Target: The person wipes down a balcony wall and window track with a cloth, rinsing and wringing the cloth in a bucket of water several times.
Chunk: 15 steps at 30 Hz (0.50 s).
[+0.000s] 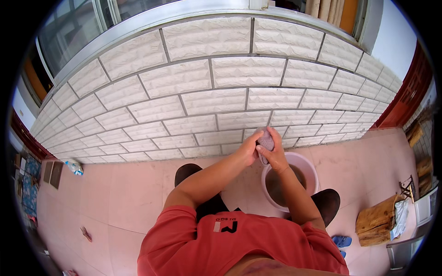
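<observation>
Both of my hands are closed around a bunched, greyish-purple cloth (266, 140), probably a towel or rag. My left hand (251, 147) grips it from the left, with the thumb along its upper part. From the right, my right hand (275, 156) wraps it, thumb across the front. A fold of the cloth hangs below the fingers. Under and beside my right forearm stands a pale pink plastic basin (313, 172) holding murky brownish water (274, 186). The hands appear above the basin's far left rim, in front of the wall.
A white textured brick-tile wall (214, 103) rises ahead below a window frame (193, 10). Pink floor tiles (134, 193) surround my dark shoes (326, 205). To the right are a wooden stump (376, 220) and blue slippers (342, 240). A plastic bag (74, 167) lies at left.
</observation>
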Available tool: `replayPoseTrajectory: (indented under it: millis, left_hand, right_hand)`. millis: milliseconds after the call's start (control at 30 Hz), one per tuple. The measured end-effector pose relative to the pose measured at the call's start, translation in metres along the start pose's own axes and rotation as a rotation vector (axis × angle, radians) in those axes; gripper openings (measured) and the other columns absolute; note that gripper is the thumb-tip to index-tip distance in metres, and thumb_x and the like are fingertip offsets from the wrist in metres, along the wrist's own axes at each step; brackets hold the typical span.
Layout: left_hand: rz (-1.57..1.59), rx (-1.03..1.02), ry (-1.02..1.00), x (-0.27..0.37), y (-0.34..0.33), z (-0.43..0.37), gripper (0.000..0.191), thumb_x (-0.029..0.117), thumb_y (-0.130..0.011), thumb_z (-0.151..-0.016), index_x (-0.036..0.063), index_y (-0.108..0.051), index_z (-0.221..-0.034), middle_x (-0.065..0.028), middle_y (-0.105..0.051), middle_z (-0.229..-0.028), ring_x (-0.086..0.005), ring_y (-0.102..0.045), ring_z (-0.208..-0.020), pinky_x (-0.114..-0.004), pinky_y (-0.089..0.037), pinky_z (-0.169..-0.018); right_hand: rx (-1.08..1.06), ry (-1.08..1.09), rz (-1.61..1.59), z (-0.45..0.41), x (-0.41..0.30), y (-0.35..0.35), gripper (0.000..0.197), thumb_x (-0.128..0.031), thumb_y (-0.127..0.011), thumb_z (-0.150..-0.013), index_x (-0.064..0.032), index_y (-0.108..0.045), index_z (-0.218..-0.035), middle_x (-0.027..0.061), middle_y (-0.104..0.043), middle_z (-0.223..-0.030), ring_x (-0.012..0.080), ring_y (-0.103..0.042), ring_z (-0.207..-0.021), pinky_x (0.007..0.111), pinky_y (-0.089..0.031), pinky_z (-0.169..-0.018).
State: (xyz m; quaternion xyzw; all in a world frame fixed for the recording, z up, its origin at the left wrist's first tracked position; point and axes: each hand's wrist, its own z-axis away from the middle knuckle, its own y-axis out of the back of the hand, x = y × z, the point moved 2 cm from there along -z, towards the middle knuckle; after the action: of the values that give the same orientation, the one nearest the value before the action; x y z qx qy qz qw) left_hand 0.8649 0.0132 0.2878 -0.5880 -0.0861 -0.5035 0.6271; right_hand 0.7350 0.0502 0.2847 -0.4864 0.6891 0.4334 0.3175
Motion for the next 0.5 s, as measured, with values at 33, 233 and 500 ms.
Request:
replayPoseTrajectory:
  millis: [33,233,500]
  left_hand:
    - [-0.012,-0.082,-0.034,0.008,-0.002,-0.003,0.056,0.041,-0.057,-0.093,0.0012,-0.051,-0.132,-0.0137,-0.059,-0.12,-0.0249,-0.058,-0.112,-0.041,-0.048,-0.091]
    - [-0.14,-0.169,-0.067,0.062,0.005,-0.001,0.047,0.046,-0.056,-0.095,0.0078,-0.058,-0.122,-0.0062,-0.06,-0.116,-0.0212,-0.059,-0.103,-0.033,-0.046,-0.084]
    - [-0.413,0.248,-0.147,0.08,0.117,-0.006,0.026,0.029,-0.062,-0.094,0.0104,-0.061,-0.112,0.0001,-0.064,-0.1,-0.0111,-0.06,-0.088,-0.028,-0.046,-0.076]
  right_hand:
    - [0.021,-0.015,-0.094,-0.011,-0.001,0.002,0.074,-0.02,-0.078,-0.079,-0.0069,-0.043,-0.143,0.0195,-0.035,-0.147,0.0309,-0.041,-0.131,0.041,-0.037,-0.109]
    - [0.168,-0.112,-0.2,-0.094,-0.042,0.041,0.048,-0.006,-0.069,-0.083,-0.0038,-0.055,-0.129,0.0094,-0.062,-0.117,0.0155,-0.061,-0.102,0.029,-0.051,-0.088]
    - [0.648,0.983,0.579,-0.251,-0.169,0.052,0.069,-0.005,-0.073,-0.074,-0.0074,-0.048,-0.139,0.0228,-0.045,-0.143,0.0393,-0.046,-0.13,0.04,-0.038,-0.108]
